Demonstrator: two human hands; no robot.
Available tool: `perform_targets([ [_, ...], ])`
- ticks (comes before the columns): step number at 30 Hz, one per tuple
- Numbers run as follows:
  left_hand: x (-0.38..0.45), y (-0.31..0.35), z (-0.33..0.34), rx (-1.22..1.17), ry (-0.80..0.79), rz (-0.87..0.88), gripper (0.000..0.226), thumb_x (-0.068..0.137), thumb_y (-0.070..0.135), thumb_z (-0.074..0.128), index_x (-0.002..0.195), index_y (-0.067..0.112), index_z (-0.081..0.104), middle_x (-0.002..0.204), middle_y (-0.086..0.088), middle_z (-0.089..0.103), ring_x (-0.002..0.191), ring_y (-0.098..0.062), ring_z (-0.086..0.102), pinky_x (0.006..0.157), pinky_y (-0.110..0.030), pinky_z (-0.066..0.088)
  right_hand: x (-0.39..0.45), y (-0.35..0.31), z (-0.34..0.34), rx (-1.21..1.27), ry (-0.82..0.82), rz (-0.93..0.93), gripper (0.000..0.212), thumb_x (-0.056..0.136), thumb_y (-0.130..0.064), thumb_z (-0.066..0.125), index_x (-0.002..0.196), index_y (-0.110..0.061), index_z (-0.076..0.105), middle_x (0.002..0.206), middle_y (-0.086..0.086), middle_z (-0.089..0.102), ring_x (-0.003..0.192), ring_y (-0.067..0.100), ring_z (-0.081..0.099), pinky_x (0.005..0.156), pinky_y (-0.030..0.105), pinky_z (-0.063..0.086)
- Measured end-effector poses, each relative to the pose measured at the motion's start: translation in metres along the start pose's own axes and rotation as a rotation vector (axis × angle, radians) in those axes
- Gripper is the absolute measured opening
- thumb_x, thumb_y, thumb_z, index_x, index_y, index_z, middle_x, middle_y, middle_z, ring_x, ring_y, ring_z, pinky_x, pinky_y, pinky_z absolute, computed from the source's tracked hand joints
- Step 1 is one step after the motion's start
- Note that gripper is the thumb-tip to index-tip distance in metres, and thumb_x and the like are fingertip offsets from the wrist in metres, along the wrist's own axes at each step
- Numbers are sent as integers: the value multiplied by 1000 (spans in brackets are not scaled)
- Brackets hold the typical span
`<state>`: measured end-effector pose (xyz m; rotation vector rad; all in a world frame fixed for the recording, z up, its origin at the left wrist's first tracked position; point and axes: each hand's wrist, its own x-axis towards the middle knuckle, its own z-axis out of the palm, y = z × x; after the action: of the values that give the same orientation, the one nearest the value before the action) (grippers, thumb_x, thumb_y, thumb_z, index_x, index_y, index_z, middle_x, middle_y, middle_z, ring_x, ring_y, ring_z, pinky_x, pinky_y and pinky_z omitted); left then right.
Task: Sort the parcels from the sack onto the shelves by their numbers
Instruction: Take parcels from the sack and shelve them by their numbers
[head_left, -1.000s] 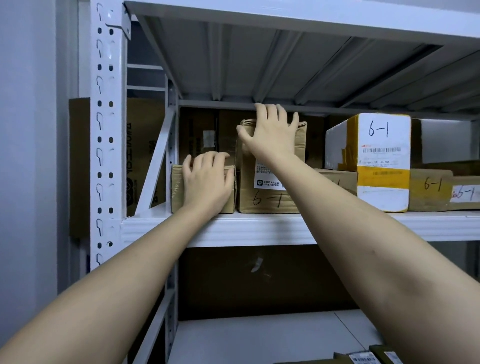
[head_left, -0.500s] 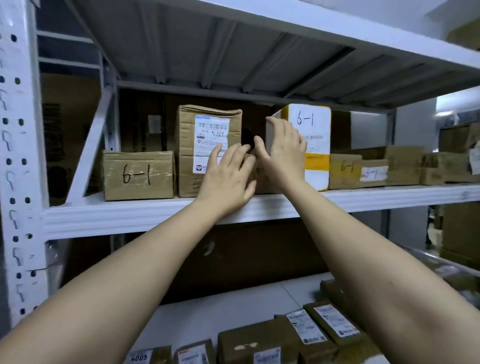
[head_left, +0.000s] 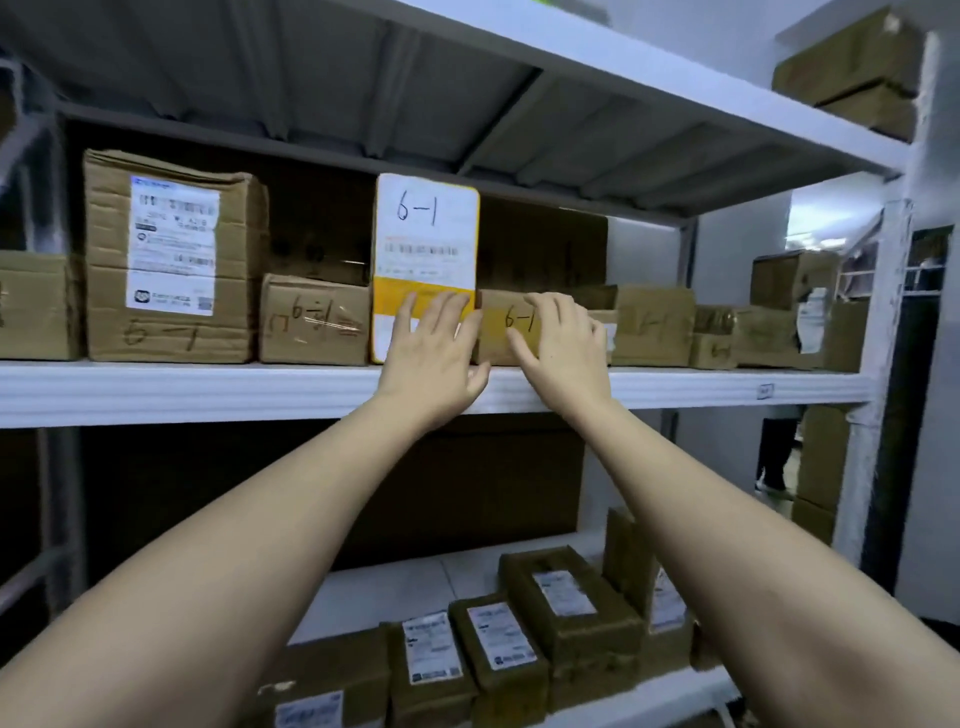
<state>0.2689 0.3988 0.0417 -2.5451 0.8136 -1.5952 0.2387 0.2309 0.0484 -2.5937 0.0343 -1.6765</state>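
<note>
Parcels marked 6-1 stand in a row on the white shelf (head_left: 208, 387). My left hand (head_left: 434, 353) lies flat with straight fingers against the lower front of the white and yellow parcel (head_left: 426, 239). My right hand (head_left: 563, 345) has its fingers spread over the front of a small brown box (head_left: 496, 332) marked 6-1, just right of it. Further left stand a tall brown box (head_left: 171, 254) with a white label and a low brown box (head_left: 314, 325).
More brown parcels (head_left: 654, 325) continue right along the shelf to the upright post (head_left: 878, 374). The lower shelf holds several labelled parcels (head_left: 566, 608). Boxes (head_left: 852, 67) sit on the top shelf at right. A dark doorway lies beyond the rack's right end.
Both hands have shifted right along the shelf, from the leftmost boxes to the white and yellow parcel and the small box beside it. The view has turned right with them.
</note>
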Motion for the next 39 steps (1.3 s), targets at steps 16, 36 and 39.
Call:
perform_targets([
  [16,79,94,44,-48,61,117,58,95,47,32,144,16,35,152,-5,31,143,-21,21,117,-48,5,8,130,15,-23,7,124,45,96,-46,42,133,-22,48,134,-2,49,125,16,43,101,37,29],
  [36,190,243,97,-15,103,152,66,90,51,42,145,15,32,153,-8,29,143,-24,22,117,-49,5,48,353,20,-201,-101,153,54,94,-51,44,137,-19,42,139,8,45,129,27,40,103,47,32],
  [39,215,274,107,27,61,123,68,91,51,41,148,16,26,156,-8,23,146,-24,17,117,-50,3,67,395,21,-225,-234,17,59,91,-51,47,142,-23,37,143,7,41,134,25,34,107,49,27],
])
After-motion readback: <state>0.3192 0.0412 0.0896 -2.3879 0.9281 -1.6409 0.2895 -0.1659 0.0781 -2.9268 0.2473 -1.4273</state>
